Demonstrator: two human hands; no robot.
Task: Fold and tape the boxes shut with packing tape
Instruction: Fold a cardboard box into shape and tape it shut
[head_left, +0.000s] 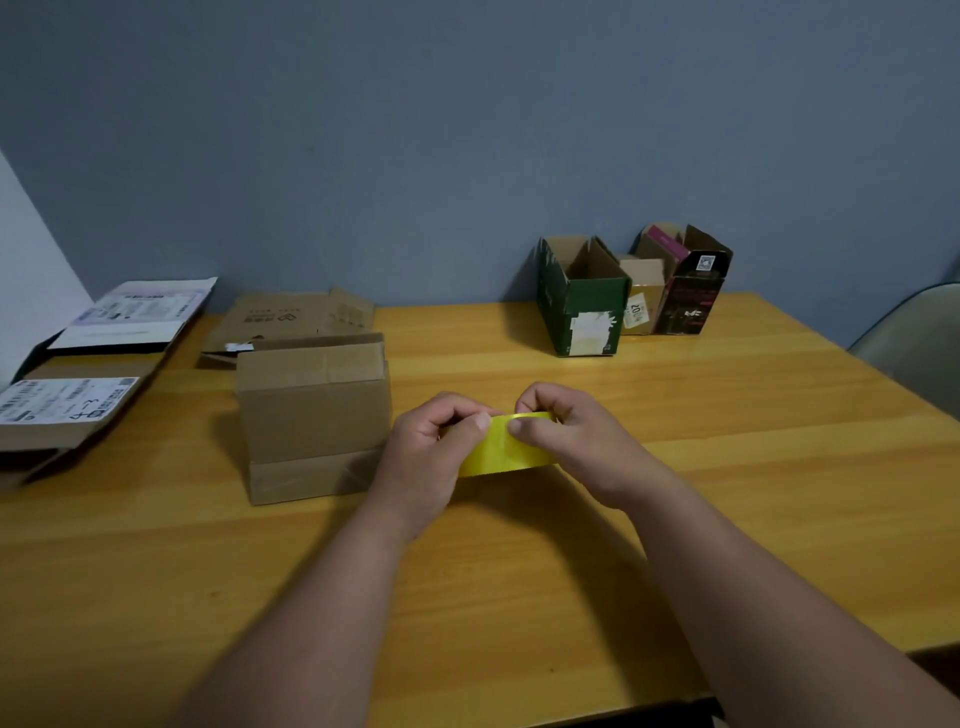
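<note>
Brown box (313, 415) just left; open boxes (582, 296) at desk (727, 467) far edge. Left hand (436, 447) and right hand (571, 436) both pinch yellow tape roll (501, 447).

- We see a dim, evenly lit room; the grey-blue wall (363, 130) darkens toward the upper corners.
- Soft sheen lies across the wooden table (727, 415) (no hard glare), and shadows under the forearms are faint and diffuse.
- The picture is slightly soft overall, labels on the flattened cartons (67, 400) unreadable.
- Wide-angle bending stretches the edges.
</note>
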